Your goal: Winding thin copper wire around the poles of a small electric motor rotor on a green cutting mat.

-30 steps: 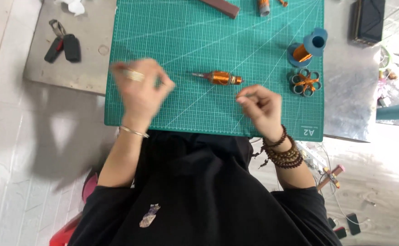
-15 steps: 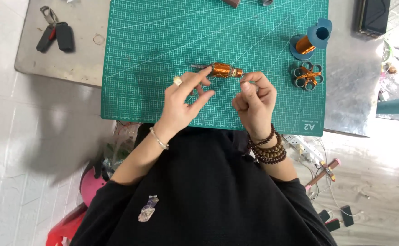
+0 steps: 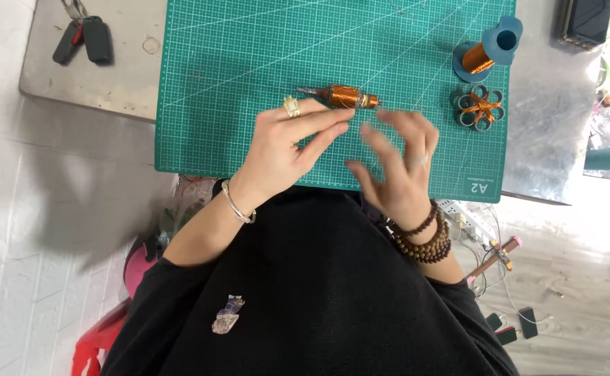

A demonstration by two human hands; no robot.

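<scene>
Copper-wound armature (image 3: 342,97) lies flat mid-mat on the green cutting mat (image 3: 214,104), free for handling. Left hand (image 3: 287,143) fingers extended, touching its near side, gripping nothing. Right hand (image 3: 395,163) spread open, empty, blurred, just beside.

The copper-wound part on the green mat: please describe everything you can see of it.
The copper-wound part is a short cylinder wrapped in shiny orange wire, with a grey metal shaft at its left end and a pale collar at its right. It lies flat on the green cutting mat, just beyond the left hand. Whether the fingers touch it is unclear.
</scene>
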